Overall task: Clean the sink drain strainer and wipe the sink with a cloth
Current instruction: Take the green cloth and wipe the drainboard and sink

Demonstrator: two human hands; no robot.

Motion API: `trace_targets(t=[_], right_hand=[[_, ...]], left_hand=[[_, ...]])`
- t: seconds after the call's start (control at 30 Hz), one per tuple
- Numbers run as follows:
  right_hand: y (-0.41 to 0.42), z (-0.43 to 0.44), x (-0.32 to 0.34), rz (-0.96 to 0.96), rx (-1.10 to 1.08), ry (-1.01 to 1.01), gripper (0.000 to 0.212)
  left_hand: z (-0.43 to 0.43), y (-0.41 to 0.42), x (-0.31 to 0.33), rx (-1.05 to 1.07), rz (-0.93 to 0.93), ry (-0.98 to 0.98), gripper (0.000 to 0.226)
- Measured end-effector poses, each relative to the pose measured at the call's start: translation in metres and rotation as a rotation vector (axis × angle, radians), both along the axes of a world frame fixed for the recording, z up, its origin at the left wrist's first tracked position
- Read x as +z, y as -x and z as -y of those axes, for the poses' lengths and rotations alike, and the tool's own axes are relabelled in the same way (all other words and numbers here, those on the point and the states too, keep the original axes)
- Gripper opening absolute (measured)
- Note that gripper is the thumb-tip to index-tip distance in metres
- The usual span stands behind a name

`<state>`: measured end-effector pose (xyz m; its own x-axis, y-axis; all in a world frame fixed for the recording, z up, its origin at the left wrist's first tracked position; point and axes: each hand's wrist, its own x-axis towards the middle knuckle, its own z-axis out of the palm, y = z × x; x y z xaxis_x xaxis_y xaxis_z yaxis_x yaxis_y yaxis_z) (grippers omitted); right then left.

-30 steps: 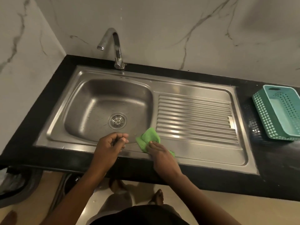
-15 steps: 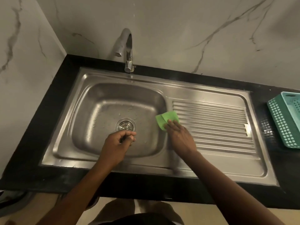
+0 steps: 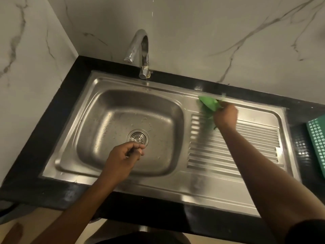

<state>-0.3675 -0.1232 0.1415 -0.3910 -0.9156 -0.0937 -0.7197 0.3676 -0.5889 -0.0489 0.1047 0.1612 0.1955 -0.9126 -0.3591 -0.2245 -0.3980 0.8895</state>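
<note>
The steel sink [image 3: 98,95] has a round drain strainer [image 3: 137,137] seated in the basin floor, which is speckled with water drops. My left hand [image 3: 123,158] hovers over the basin just in front of the strainer, fingers curled against the thumb; nothing shows plainly inside it. My right hand [image 3: 225,116] grips a green cloth [image 3: 208,103] and presses it on the far left corner of the ribbed drainboard [image 3: 246,147], near the sink's back rim. The cloth is motion-blurred.
A chrome tap [image 3: 143,50] stands behind the basin. A teal plastic basket [image 3: 317,140] sits on the black counter [image 3: 58,110] at the right edge. Marble walls close off the back and left.
My right hand has swept the cloth from the sink's front rim, up the divider beside the basin, to the drainboard's far corner. My left hand stayed curled over the basin.
</note>
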Motion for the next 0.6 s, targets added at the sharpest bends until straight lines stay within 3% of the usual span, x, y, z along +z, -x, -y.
trace_targets(t=[0.13, 0.3, 0.4, 0.6], right_hand=[[0.021, 0.024, -0.003, 0.055, -0.227, 0.056, 0.033], [-0.016, 0.034, -0.021, -0.148, -0.047, -0.129, 0.038], [-0.046, 0.035, -0.027, -0.27, 0.046, -0.088, 0.037], [-0.135, 0.039, -0.031, -0.141, 0.216, 0.043, 0.033]], left_hand=[[-0.004, -0.001, -0.006, 0.04, -0.009, -0.045, 0.023], [0.006, -0.003, -0.013, 0.042, -0.034, -0.069, 0.025], [0.019, -0.008, -0.017, 0.014, -0.031, -0.081, 0.021], [0.045, -0.022, -0.02, -0.04, -0.024, -0.091, 0.027]])
